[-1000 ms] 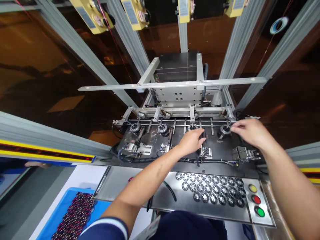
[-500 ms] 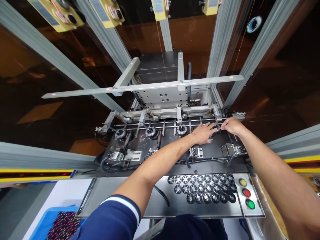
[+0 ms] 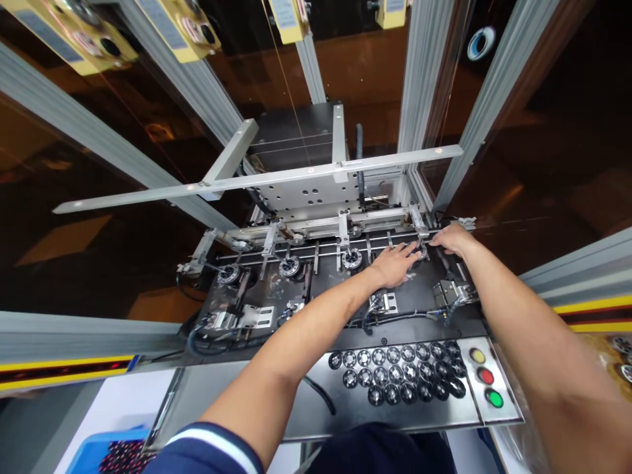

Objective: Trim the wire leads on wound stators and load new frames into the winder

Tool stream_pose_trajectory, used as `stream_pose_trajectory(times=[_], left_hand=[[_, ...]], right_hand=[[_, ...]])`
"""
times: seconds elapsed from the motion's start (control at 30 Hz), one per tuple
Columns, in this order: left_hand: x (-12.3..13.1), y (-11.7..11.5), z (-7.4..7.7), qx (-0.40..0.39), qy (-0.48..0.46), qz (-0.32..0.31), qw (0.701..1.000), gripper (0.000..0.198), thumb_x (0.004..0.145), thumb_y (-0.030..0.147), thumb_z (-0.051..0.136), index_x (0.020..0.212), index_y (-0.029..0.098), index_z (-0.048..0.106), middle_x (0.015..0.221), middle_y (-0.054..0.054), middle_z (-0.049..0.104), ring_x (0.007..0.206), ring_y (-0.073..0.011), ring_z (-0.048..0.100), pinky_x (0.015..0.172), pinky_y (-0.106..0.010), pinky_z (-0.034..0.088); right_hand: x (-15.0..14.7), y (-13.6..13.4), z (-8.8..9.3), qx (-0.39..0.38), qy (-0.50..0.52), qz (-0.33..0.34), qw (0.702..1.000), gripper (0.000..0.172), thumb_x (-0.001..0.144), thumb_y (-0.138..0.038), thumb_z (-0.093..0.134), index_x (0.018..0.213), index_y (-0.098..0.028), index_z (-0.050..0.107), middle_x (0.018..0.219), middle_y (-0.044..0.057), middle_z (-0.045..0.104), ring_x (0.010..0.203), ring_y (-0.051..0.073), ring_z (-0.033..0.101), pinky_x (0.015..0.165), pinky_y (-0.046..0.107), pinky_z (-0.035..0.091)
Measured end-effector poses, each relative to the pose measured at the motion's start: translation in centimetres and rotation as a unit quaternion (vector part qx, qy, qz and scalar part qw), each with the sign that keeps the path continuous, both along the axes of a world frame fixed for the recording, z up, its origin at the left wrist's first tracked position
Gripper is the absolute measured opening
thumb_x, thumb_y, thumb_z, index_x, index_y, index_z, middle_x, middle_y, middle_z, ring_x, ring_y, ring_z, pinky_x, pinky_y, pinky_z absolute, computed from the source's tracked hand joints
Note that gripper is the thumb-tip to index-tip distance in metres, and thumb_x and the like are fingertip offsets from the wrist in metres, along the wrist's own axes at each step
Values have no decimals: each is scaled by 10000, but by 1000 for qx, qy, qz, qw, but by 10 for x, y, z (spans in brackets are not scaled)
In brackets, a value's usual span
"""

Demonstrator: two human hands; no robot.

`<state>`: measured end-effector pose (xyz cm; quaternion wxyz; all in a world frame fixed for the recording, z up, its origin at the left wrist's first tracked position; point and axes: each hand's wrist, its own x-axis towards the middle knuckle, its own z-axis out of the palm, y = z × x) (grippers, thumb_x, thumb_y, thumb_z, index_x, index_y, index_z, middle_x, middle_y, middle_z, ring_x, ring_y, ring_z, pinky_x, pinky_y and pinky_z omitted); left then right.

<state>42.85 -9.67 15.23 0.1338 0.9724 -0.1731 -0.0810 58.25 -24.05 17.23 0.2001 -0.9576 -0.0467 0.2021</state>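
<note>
My left hand (image 3: 394, 264) reaches to the rightmost station of the machine, its fingers stretched out beside a round black-and-silver stator (image 3: 421, 253) that they partly cover. On the other side of that part, my right hand (image 3: 453, 238) has its fingers curled close together near the metal arm (image 3: 417, 220) above the station. Whatever its fingertips grip is too small or hidden to make out. Three similar stators sit in the stations to the left: one (image 3: 352, 259) beside my left wrist, another (image 3: 289, 266) further along, and one (image 3: 228, 274) at the far left.
Several black round parts (image 3: 393, 374) stand in rows on the steel front ledge (image 3: 222, 388). Yellow, red and green buttons (image 3: 494, 397) are at its right. A long metal bar (image 3: 276, 178) crosses above the stations. A blue bin (image 3: 89, 454) with small parts sits lower left.
The whole view has shifted slightly, with the machine now further left in the picture. Both hands stay at the rightmost station, with only small finger movements.
</note>
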Motion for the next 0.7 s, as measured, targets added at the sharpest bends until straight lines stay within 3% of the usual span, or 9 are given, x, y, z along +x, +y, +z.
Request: stream_pose_trajectory(times=[0.17, 0.3, 0.53, 0.7], left_hand=[[-1, 0, -3, -16, 7, 9, 1000, 794, 826, 251, 687, 1515, 210, 293, 1651, -115, 151, 1448, -357, 322, 1144, -500, 367], [-2, 0, -3, -28, 16, 14, 999, 781, 837, 229, 666, 1520, 213, 288, 1656, -100, 138, 1446, -364, 326, 1138, -502, 374], [-2, 0, -7, -33, 13, 22, 999, 771, 842, 213, 651, 1521, 228, 287, 1661, -84, 119, 1446, -363, 322, 1125, -498, 400], [-1, 0, -8, -30, 6, 22, 999, 746, 852, 213, 638, 1516, 216, 300, 1656, -92, 144, 1437, -380, 330, 1111, -513, 410]], right_hand=[[-21, -18, 6, 60, 49, -67, 995, 566, 510, -359, 909, 944, -91, 662, 913, 113, 728, 778, 182, 670, 620, 287, 565], [-23, -17, 5, 79, 68, -91, 990, 589, 462, -330, 926, 938, -105, 661, 879, 90, 725, 781, 183, 666, 655, 308, 566], [-22, -15, 6, 85, 93, -94, 988, 541, 477, -308, 918, 924, -112, 684, 772, 53, 710, 698, 159, 636, 667, 317, 551], [-24, -16, 2, 80, 96, -84, 989, 589, 440, -340, 930, 929, -110, 694, 822, 72, 725, 679, 157, 645, 641, 307, 547]])
